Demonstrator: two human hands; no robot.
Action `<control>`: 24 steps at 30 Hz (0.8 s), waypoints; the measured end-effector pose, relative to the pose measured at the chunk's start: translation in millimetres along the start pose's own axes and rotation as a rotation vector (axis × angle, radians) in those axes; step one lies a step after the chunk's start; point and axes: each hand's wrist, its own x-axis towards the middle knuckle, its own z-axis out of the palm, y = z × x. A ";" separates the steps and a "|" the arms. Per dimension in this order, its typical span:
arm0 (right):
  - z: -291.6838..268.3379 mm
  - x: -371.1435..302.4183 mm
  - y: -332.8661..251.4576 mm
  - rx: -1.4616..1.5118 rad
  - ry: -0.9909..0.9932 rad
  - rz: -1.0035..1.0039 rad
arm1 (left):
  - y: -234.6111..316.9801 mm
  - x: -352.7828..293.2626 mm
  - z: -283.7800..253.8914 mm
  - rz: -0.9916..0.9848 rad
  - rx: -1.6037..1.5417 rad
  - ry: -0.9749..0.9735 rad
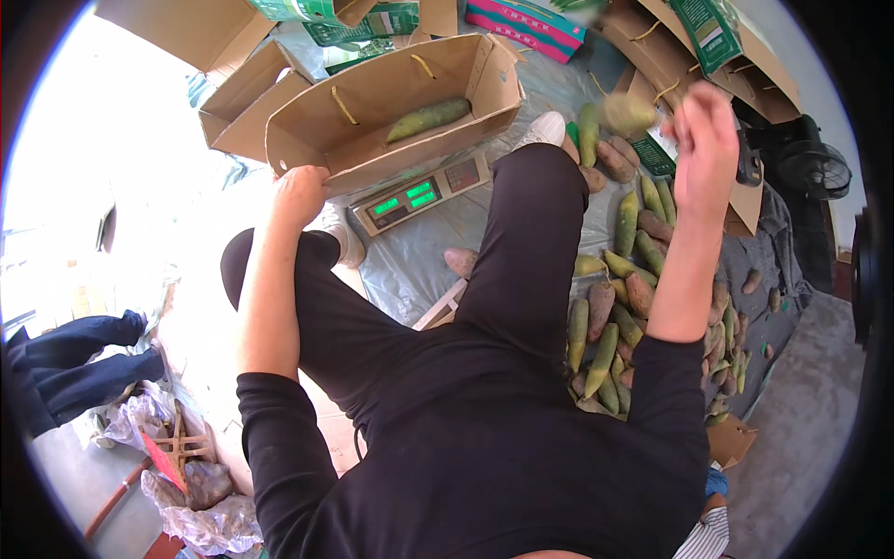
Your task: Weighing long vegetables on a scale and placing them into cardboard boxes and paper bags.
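My left hand (302, 191) is closed on the near left corner of an open cardboard box (400, 154) with yellow cord handles. Inside the box lies one long green radish (428, 120). Beneath it, a scale (424, 196) shows lit green displays. My right hand (703, 140) is raised to the right of the box, its fingers curled and smeared by motion. At its fingertips a blurred yellow-green radish (629, 114) appears to be pinched by one end. Below that hand, a pile of green radishes (605, 359) mixed with reddish-brown sweet potatoes (641, 294) spreads over the ground.
More cardboard boxes (256, 98) stand at the far left and far right. A pink and blue carton (526, 28) lies at the back. A fan (812, 168) stands at the right. One sweet potato (460, 262) lies between my legs. Another person's dark trouser legs (88, 359) show at the left.
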 end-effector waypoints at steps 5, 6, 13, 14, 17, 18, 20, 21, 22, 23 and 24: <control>87.0 50.1 -32.0 0.136 -0.256 -0.025 | -0.4 1.5 0.0 0.003 0.030 -0.009; 112.5 51.8 -35.0 0.134 -0.244 -0.004 | -0.5 1.7 -0.1 0.004 0.031 -0.003; 249.6 55.3 82.6 0.372 -0.382 0.368 | 4.8 4.4 -3.6 -0.016 -0.010 -0.069; 262.0 51.7 104.1 0.401 -0.380 0.338 | 8.3 8.1 -3.9 -0.009 -0.009 -0.078; 263.7 30.6 113.4 0.045 -0.529 0.574 | 1.6 3.0 -1.4 -0.003 -0.020 -0.064; 260.2 27.4 117.4 -0.120 -0.596 0.633 | -0.2 1.6 -0.6 0.015 -0.028 -0.037; 238.8 32.0 125.2 -0.244 -0.708 0.562 | -4.3 7.0 0.3 0.026 -0.016 -0.061; 225.3 37.5 127.2 -0.230 -0.702 0.514 | -2.3 7.1 -1.4 0.022 -0.018 -0.055; 210.8 43.0 125.1 -0.217 -0.693 0.468 | -0.3 7.1 -5.2 0.020 -0.019 -0.050; 195.4 47.8 122.6 -0.125 -0.635 0.450 | -0.7 9.7 -5.3 0.018 0.000 -0.087; 180.2 48.8 103.5 -0.141 -0.645 0.366 | -2.1 3.5 -8.8 0.001 0.001 -0.086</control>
